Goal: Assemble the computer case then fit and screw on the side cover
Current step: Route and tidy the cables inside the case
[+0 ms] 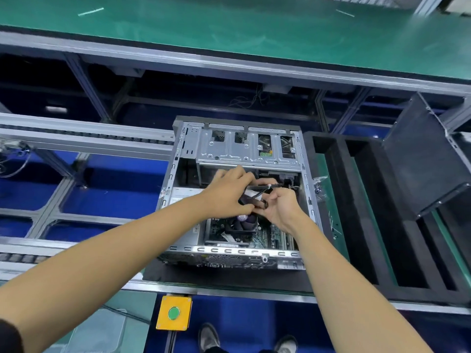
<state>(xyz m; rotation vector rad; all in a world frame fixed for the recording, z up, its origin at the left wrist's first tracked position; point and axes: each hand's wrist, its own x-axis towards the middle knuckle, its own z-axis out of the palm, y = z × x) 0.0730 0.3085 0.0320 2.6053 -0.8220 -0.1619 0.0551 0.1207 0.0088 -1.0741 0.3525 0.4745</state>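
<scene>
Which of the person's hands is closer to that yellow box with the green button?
Left. The left hand is over the open case, up from the yellow box; the right hand lies further right.

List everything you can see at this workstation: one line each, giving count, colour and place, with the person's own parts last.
case: one, silver, open, centre of bench
cables: bundle, black, held over the case middle
fan: one, black, inside case, below the hands
foam tray: one, black, right of case
button box: one, yellow with green button, under bench edge
shoes: two, grey, bottom
left hand: one, grips cables
right hand: one, grips cables
</scene>
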